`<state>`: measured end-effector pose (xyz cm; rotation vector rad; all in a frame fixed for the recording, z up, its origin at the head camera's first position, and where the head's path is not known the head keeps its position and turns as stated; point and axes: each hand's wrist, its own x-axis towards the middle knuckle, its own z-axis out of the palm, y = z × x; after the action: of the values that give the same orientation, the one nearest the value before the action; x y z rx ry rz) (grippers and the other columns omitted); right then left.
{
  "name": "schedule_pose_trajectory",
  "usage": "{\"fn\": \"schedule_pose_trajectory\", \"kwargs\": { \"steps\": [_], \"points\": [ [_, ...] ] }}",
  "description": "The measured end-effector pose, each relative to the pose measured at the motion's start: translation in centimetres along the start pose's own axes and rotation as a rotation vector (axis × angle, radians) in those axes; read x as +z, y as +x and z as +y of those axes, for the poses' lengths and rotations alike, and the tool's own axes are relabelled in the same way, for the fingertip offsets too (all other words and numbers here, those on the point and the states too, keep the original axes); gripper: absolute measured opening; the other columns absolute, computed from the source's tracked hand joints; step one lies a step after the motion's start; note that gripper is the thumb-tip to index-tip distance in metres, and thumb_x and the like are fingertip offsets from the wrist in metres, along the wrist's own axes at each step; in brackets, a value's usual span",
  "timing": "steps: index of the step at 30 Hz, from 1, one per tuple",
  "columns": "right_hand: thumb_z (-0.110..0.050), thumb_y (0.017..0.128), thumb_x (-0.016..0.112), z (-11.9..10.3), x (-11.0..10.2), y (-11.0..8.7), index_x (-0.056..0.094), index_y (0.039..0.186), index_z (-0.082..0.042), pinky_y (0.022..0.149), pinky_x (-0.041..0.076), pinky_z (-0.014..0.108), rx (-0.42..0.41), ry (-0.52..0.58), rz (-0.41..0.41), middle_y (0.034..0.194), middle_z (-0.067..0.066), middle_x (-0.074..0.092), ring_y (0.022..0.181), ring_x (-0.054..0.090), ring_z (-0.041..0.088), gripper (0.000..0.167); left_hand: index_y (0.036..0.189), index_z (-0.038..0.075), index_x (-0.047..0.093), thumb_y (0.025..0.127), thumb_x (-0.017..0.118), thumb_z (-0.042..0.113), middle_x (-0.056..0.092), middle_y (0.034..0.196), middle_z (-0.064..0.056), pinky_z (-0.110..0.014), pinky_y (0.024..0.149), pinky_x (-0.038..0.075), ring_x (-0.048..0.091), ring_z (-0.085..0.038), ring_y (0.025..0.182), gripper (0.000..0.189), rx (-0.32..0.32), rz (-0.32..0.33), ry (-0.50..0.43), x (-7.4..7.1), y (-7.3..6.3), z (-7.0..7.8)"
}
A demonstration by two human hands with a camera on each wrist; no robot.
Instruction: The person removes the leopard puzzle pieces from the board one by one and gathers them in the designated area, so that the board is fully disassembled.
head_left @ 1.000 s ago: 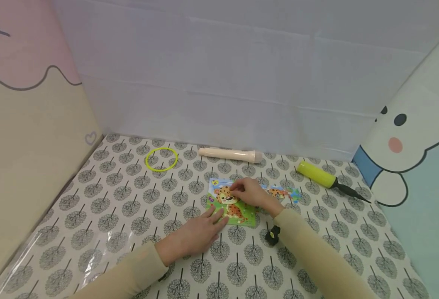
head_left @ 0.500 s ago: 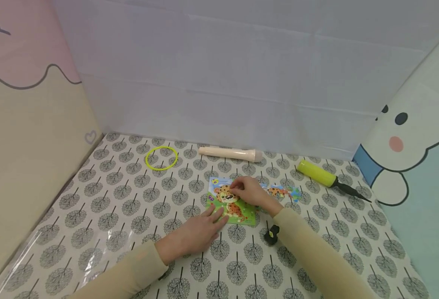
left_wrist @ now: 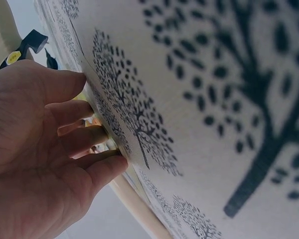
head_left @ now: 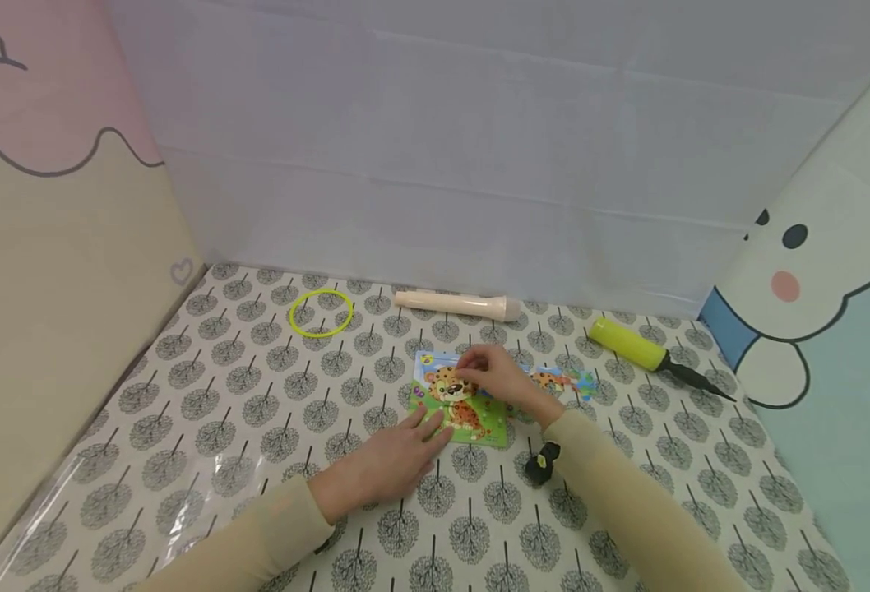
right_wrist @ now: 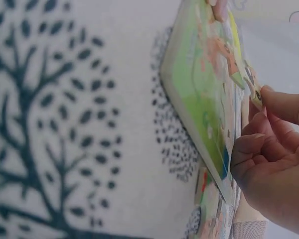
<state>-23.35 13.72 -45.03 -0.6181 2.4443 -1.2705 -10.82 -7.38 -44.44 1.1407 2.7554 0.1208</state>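
Note:
A jigsaw puzzle board with a cartoon leopard on green grass and blue sky lies on the table. The straight fingers of my left hand rest on its lower left edge; the left wrist view shows the palm with nothing in it. Over the upper right of the board is my right hand. Its thumb and fingers pinch a small puzzle piece, seen edge-on in the right wrist view. Another orange piece stands up slightly from the board there. Several loose puzzle pieces lie right of the board, partly behind my right hand.
A yellow ring lies at the back left. Near the back wall is a pale pink microphone-shaped stick. A yellow hand pump with a black nozzle lies at the right. Beside my right sleeve shows a black device.
My right hand has risen very slightly over the board, still pinching. My left hand, the board and the other things stay where they were.

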Motion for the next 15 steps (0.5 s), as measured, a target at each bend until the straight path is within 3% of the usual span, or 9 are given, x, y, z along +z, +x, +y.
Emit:
{"fn": "schedule_pose_trajectory", "kwargs": {
  "steps": [4,10,15],
  "points": [
    [-0.015,0.094,0.062,-0.3,-0.7,-0.4,0.065,0.104,0.0,0.067,0.051,0.039,-0.03,0.063,0.004,0.09,0.009,0.066,0.079,0.061,0.024,0.018,0.148,0.009,0.035,0.098,0.053,0.027,0.025,0.152,-0.016,-0.043,0.101,0.038,0.025,-0.04,0.136,0.056,0.002,-0.002,-0.002,-0.2,0.0,0.0],
    [-0.015,0.093,0.064,-0.3,-1.9,-1.0,0.066,0.108,0.0,0.076,0.051,0.038,-0.001,0.045,0.044,0.093,0.005,0.066,0.085,0.062,0.021,0.022,0.148,0.009,0.035,0.098,0.053,0.026,0.025,0.152,-0.016,-0.044,0.1,0.038,0.025,-0.04,0.136,0.056,-0.001,0.006,-0.018,-0.3,0.0,0.0],
    [-0.018,0.093,0.064,0.8,-2.8,-2.3,0.066,0.107,-0.001,0.073,0.052,0.037,0.043,0.052,0.067,0.09,0.004,0.066,0.084,0.062,0.02,0.022,0.148,0.009,0.035,0.098,0.053,0.026,0.025,0.152,-0.017,-0.043,0.103,0.035,0.026,-0.04,0.136,0.055,0.006,0.005,-0.011,-0.1,0.0,0.0]
  ]
}}
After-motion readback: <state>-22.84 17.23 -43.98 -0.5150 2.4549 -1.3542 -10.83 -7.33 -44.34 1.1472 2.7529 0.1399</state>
